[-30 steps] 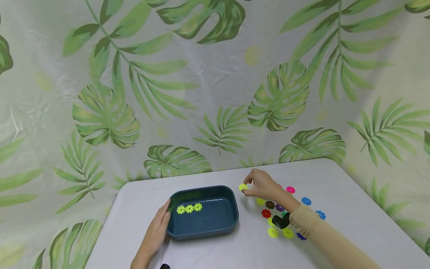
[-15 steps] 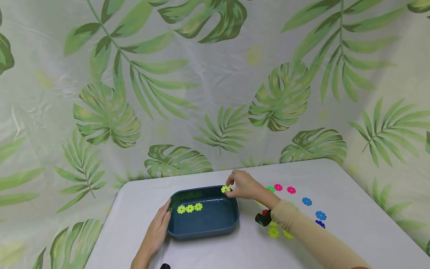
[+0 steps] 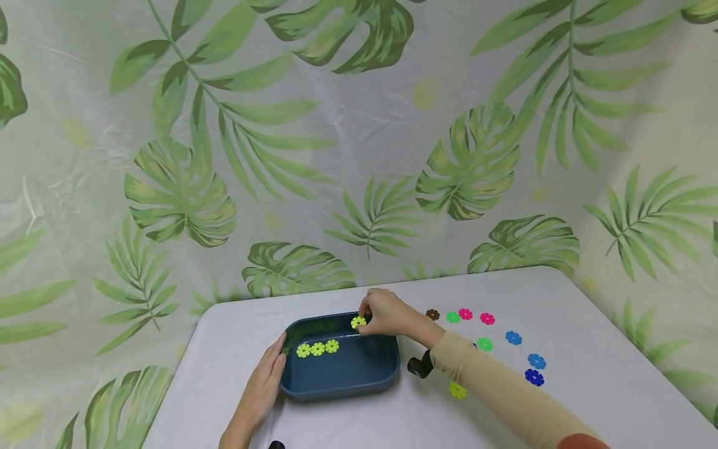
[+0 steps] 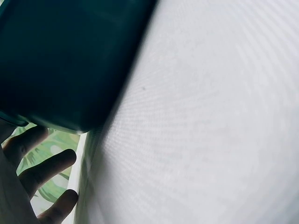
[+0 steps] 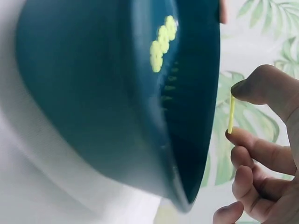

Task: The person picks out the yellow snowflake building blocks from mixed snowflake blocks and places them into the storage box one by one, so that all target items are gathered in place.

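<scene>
A dark teal rectangular basin (image 3: 350,374) sits on the table. My left hand (image 3: 259,386) rests along its left wall, and the left wrist view shows several extended fingers (image 4: 49,172) beside the basin. Between thumb and index finger, my right hand (image 3: 388,315) pinches a yellow notched plastic disc (image 5: 231,114), edge-on in the right wrist view. That hand is over the basin's back right part in the head view. On the basin floor, three joined yellow discs (image 3: 318,349) lie in a row toward the back left.
Loose notched discs are scattered right of the basin, among them a pink disc (image 3: 487,318), a light blue disc (image 3: 513,338), a dark blue disc (image 3: 535,377) and a yellow disc (image 3: 457,390). The right forearm covers others. Leaf-patterned cloth (image 3: 370,156) hangs behind the white table (image 3: 224,330).
My right hand has carried the pinched yellow disc leftward, from beside the basin to over its back right part. The left hand and the basin have stayed in place.
</scene>
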`<state>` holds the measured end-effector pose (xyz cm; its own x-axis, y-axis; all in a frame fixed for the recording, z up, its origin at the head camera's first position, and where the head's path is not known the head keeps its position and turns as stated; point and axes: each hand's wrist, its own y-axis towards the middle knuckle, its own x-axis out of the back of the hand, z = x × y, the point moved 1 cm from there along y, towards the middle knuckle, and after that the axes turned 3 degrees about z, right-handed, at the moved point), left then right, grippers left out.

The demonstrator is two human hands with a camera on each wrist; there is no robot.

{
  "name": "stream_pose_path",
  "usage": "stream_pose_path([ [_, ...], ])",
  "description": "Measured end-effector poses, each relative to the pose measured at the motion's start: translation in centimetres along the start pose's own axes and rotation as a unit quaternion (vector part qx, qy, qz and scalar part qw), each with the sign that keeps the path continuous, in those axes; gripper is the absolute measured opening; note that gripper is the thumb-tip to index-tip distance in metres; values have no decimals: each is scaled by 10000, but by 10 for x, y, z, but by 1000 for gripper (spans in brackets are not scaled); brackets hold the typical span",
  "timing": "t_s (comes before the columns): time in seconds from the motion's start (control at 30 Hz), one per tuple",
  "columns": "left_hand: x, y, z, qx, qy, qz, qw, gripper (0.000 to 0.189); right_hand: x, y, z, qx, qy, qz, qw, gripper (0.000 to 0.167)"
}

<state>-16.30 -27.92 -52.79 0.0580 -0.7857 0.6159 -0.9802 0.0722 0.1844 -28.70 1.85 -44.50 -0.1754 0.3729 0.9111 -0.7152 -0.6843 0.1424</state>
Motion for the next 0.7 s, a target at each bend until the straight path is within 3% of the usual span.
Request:
stream_pose_path([
  [0.53,1,-2,0,-18,-70,-29,10000,50,-6,28,24,232,-615,570,9962,23],
  [0.7,1,0,2,-46,-26,-39,10000,50,-11,35,30,111,-980,750,9923,23],
])
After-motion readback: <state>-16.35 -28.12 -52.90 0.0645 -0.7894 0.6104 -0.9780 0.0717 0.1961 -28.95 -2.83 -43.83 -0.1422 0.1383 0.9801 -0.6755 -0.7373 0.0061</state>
